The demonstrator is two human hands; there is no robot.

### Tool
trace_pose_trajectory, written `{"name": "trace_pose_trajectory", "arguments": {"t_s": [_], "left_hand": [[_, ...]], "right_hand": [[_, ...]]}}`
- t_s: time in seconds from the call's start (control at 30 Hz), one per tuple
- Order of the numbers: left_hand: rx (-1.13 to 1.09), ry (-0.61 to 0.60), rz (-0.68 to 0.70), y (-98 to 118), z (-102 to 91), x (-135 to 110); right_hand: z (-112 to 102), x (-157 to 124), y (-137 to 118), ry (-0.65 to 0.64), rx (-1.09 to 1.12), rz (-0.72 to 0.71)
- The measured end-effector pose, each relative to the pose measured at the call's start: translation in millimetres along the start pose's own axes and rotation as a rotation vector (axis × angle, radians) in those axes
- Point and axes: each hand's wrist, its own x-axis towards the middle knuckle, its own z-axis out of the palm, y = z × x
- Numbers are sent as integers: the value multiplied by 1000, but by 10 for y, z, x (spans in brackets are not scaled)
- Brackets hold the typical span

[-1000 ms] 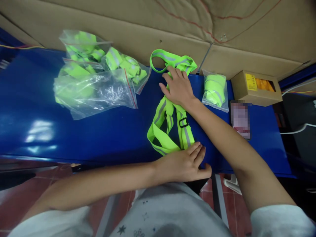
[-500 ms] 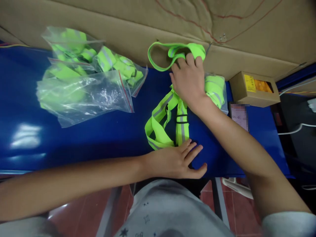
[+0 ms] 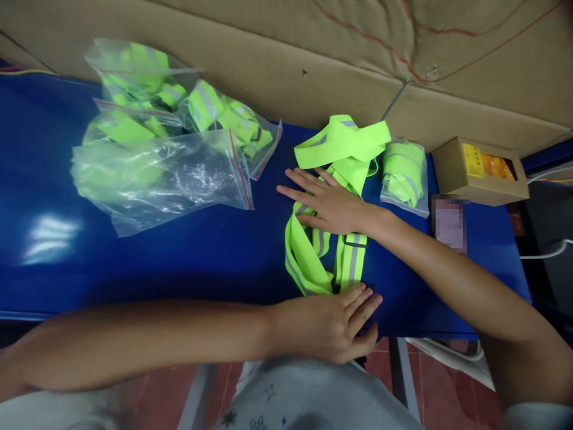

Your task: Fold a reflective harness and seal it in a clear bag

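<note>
A neon-yellow reflective strap harness (image 3: 313, 263) with grey stripes and a black buckle lies loosely looped on the blue table. Across its middle rests my right hand (image 3: 329, 206), palm down, its fingers spread out to the left. My left hand (image 3: 331, 322) lies at the near end of the harness by the table's front edge, fingers stretched out and touching the strap there. Beyond my right hand, the far straps are heaped in folds near the cardboard wall. Part of the harness is hidden under both hands.
Several clear zip bags (image 3: 179, 173) of folded neon straps lie at the left. One more bagged bundle (image 3: 404, 173) sits right of the harness. Farther right are an open cardboard box (image 3: 481, 173) and a phone (image 3: 450, 224). A cardboard wall (image 3: 250, 65) borders the back.
My right hand has let go of the far straps and come down nearer to me. The lifted loop has dropped onto the table. My left hand stays at the near end.
</note>
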Motion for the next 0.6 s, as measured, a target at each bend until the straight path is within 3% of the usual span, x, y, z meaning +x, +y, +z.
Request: {"name": "trace_pose_trajectory", "arguments": {"t_s": [0.2,0.37,0.47,0.6], "left_hand": [[52,62,78,-121,-80,-56],[32,63,25,-134,-31,-93],[-20,63,24,-164,-1,-104],[-134,33,-1,-196,-15,-126]], "right_hand": [[-157,164,147,112,-181,-44],[-272,195,110,87,-305,-50],[-370,75,-40,153,-263,-24],[-495,-318,-348,280,-121,32]]}}
